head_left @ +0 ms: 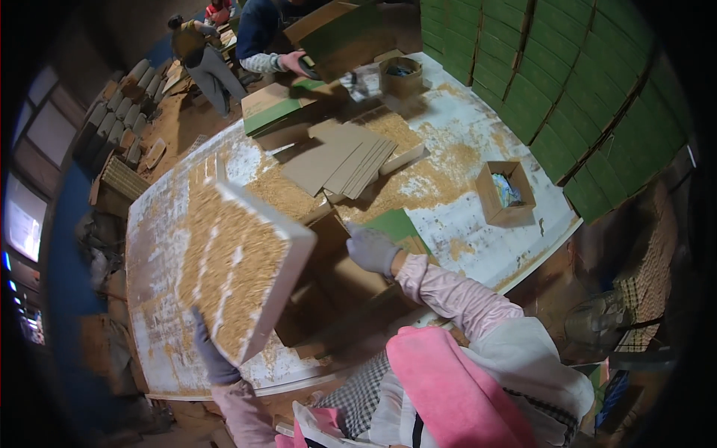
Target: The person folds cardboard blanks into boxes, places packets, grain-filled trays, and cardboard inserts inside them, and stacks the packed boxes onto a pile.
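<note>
My left hand (pixel 215 350), in a grey glove, grips the near edge of a white foam tray (pixel 280 285) whose face is covered in tan, grain-like bits. The tray is tilted and blurred, left of an open cardboard box (pixel 336 291). My right hand (pixel 371 249), gloved too, is at the box's far rim near a green flap (pixel 399 227); whether its fingers hold the rim I cannot tell. Beyond the box, flat cardboard sheets (pixel 341 159) lie fanned over another tray (pixel 406 143) of the same bits.
A small carton (pixel 504 193) with coloured packets stands at right, a round container (pixel 400 78) farther back. Green boxes (pixel 560 84) are stacked along the right. A closed box (pixel 274 112) lies at the far side, where a co-worker's gloved hand (pixel 297 63) is beside a large carton (pixel 341 42).
</note>
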Tool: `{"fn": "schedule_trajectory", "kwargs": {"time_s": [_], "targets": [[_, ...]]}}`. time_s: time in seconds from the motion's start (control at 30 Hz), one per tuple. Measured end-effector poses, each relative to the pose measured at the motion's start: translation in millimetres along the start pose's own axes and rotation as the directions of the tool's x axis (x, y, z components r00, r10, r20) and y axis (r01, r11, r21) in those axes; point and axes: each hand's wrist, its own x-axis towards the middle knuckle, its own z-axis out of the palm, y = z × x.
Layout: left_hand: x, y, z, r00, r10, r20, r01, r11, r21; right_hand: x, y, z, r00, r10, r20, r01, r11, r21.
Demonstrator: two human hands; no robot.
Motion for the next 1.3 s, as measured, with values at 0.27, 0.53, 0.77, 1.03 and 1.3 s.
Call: {"fn": "schedule_trajectory", "kwargs": {"time_s": [0.27,0.53,0.77,1.03,1.3], "targets": [[24,-84,53,0.927,-0.329,0.181,0.328,0.944,0.035,-4,40,10,0.998,0.027,0.063,-0.051,0.902,0.429],[25,-125,-5,0.982,-0.141,-0.124,0.188,0.773,0.606,-21,52,-23,0.987,0.074,0.144,-0.139,0.843,0.519],[13,-98,54,0.737,0.466,0.490,-0.447,-0.209,0.870,-49,150,-69,0.822,0.141,-0.552,-0.007,0.971,0.238],[279,-137,188,0.709,-0.178,0.683,-0.705,-0.218,0.675,-192,290,-75,0.826,0.464,-0.319,-0.563,0.650,-0.511],[362,-200,158,0.754,-0.416,0.509,-0.650,-0.358,0.670,-154,214,-181,0.693,0.629,-0.352,-0.576,0.777,0.255]]}}
